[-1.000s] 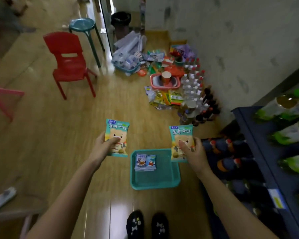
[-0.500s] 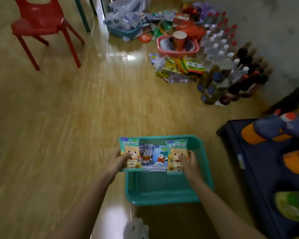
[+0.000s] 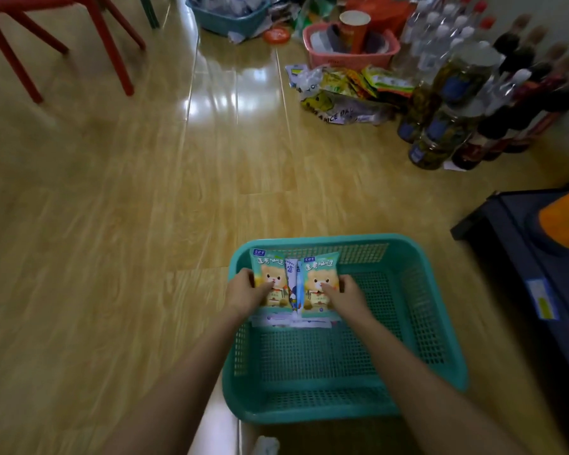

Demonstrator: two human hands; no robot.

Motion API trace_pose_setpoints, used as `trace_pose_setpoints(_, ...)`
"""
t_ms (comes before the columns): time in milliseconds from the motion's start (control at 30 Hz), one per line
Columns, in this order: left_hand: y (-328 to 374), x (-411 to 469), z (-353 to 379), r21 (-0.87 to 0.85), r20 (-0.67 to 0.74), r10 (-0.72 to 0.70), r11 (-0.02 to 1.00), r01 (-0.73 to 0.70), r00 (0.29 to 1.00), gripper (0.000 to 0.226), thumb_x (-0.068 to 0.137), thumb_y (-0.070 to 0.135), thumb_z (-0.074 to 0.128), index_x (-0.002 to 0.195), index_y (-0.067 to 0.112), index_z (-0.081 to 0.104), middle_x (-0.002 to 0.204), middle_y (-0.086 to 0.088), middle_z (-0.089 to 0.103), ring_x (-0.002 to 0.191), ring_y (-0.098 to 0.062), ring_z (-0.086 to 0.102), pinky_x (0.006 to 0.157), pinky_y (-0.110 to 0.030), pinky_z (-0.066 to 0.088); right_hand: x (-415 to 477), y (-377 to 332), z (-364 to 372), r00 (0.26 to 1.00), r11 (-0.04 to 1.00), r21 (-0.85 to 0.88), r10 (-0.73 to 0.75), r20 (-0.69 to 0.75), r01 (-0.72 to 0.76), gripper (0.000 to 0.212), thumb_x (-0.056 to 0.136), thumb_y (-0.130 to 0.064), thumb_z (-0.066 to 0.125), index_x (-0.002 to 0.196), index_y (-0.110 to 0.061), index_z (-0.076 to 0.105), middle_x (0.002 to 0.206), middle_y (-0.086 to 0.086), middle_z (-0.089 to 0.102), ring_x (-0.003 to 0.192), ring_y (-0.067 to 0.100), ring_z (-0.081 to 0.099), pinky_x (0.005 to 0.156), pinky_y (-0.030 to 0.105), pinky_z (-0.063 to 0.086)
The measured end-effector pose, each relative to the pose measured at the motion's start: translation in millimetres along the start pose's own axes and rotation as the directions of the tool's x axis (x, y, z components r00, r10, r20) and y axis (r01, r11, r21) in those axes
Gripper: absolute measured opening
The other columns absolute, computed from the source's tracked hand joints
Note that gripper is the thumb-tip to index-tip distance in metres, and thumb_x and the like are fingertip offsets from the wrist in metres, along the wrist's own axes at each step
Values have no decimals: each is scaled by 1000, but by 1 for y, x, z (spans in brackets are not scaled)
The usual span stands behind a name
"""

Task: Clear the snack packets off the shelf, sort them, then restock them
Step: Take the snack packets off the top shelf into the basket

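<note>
A teal mesh basket (image 3: 418, 310) sits on the wooden floor in front of me. My left hand (image 3: 245, 292) holds a teal bear-print snack packet (image 3: 269, 274) down in the basket's far left part. My right hand (image 3: 344, 295) holds a matching bear-print packet (image 3: 319, 277) beside it. Both packets lie on top of other blue and white packets (image 3: 293, 284), which show in the gap between them and below their lower edges. The dark shelf (image 3: 526, 257) stands at the right.
On the floor ahead lie a heap of snack packets (image 3: 345, 90), a pink basket (image 3: 350, 59) with a paper cup, a blue basket (image 3: 225, 14), and many bottles (image 3: 467, 93) by the wall. Red chair legs (image 3: 110, 44) stand far left.
I have bent down closer to the basket. Both hands have lowered their bear-print packets from above the floor into the basket, onto the packets lying there, and brought them closer together.
</note>
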State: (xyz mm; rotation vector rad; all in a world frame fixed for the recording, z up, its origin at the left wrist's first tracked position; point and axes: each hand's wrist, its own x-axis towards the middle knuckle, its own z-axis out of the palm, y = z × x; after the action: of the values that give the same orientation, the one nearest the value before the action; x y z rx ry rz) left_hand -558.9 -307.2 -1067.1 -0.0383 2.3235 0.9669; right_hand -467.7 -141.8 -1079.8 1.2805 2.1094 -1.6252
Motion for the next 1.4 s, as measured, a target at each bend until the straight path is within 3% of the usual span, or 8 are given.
trace_pose_setpoints(267, 10, 0, 6, 511, -35, 131, 855, -95, 991, 31, 91, 32, 53, 108, 6, 51, 112, -12, 58, 100, -28, 58, 81, -37, 47, -4, -3, -8, 991, 960, -274, -80, -108, 48, 41, 84, -31, 66, 115, -6, 58, 113, 10, 59, 98, 26, 59, 81, 35, 49)
trace_pose_setpoints(433, 44, -30, -36, 584, -35, 246, 791, -180, 969, 30, 94, 26, 47, 116, 8, 49, 118, -9, 56, 103, -27, 58, 79, -36, 46, -39, -46, -50, 983, 900, -421, -166, -81, 117, 46, 88, -27, 59, 129, -8, 49, 134, 8, 45, 120, 25, 47, 97, 33, 40)
trace_pose_setpoints(567, 130, -86, -125, 569, -42, 365, 774, -278, 930, 25, 92, 24, 46, 109, 10, 60, 106, -8, 68, 94, -27, 63, 78, -38, 52, -108, -134, -127, 941, 847, -470, -326, -88, 250, 39, 91, -21, 55, 128, -10, 52, 131, 8, 52, 118, 24, 50, 96, 35, 42)
trace_pose_setpoints(700, 259, -181, -230, 579, -83, 528, 716, -390, 845, 24, 93, 23, 49, 108, 10, 63, 105, -5, 68, 92, -23, 64, 70, -29, 47, -216, -252, -231, 887, 803, -508, -437, -148, 311, 35, 91, -21, 56, 125, -15, 55, 127, 7, 55, 110, 24, 55, 89, 38, 48)
trace_pose_setpoints(800, 360, -259, -310, 614, -107, 617, 658, -437, 779, 23, 92, 28, 49, 105, 14, 64, 103, -4, 69, 91, -25, 65, 72, -35, 52, -316, -340, -318, 805, 771, -518, -544, -236, 369, 30, 89, -16, 59, 118, -8, 60, 120, 11, 59, 109, 27, 56, 86, 31, 43)
trace_pose_setpoints(1000, 524, -416, -422, 639, -102, 750, 553, -534, 654, 23, 90, 35, 52, 99, 18, 64, 96, -1, 70, 88, -26, 65, 70, -35, 51, -516, -459, -459, 694, 752, -589, -593, -407, 297, 29, 89, -21, 58, 116, -13, 61, 118, 7, 61, 108, 27, 57, 85, 33, 45)
trace_pose_setpoints(1267, 608, -541, -459, 611, 23, 900, 332, -719, 435, 21, 91, 34, 53, 94, 16, 63, 75, 7, 56, 73, -23, 61, 59, -30, 42, -698, -477, -530, 577, 798, -588, -546, -608, 136, 26, 90, -26, 56, 115, -20, 61, 115, 1, 61, 106, 24, 57, 82, 38, 48)
trace_pose_setpoints(1400, 619, -572, -436, 529, 130, 933, 220, -819, 335, 21, 89, 38, 55, 87, 19, 63, 79, -1, 66, 79, -27, 65, 61, -33, 45, -751, -444, -517, 541, 854, -516, -463, -702, 61, 28, 90, -28, 55, 117, -20, 59, 116, 0, 60, 110, 21, 55, 83, 35, 47)
